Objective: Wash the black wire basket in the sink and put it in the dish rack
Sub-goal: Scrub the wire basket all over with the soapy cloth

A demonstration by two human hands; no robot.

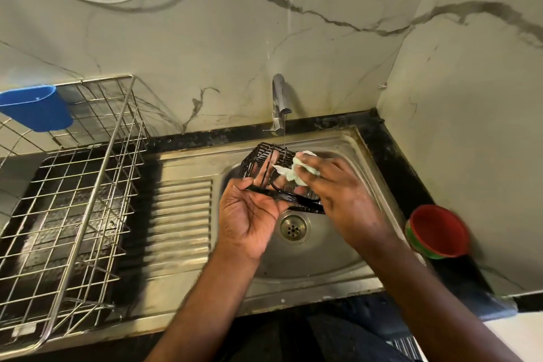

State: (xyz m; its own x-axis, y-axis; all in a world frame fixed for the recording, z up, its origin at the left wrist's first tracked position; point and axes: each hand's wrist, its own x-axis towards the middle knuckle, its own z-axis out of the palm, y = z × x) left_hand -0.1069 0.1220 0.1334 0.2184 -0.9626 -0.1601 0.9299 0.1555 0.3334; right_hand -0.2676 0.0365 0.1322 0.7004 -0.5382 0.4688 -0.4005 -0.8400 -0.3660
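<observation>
Hands meet over the sink (338, 256) basin. Left hand (249, 214) lies palm up, fingers only loosely bent, supporting the black wire basket (266, 163) from beneath along a lower frame bar; its grip is slack rather than closed around the bar. Right hand (338, 188) has fingers curled tight on a pale, crumpled cloth (296, 172), pressed against the basket's right side. Basket is held tilted above the drain (293, 228), under a thin stream from the metal tap (280, 103) at the far wall.

Dish rack (88, 185) stands to the left on the dark tabletop (393, 161), silver wire grid, with no dishes seen in it. Blue plastic cup holder (36, 107) hangs on its far left rim; contents cannot be seen. Red bowl with green outside (437, 232) sits at right, tipped toward the camera, interior bare.

Sink is stainless steel with a ribbed drainboard (182, 214) between basin and rack. Walls are pale marble-patterned panels with dark veins.
</observation>
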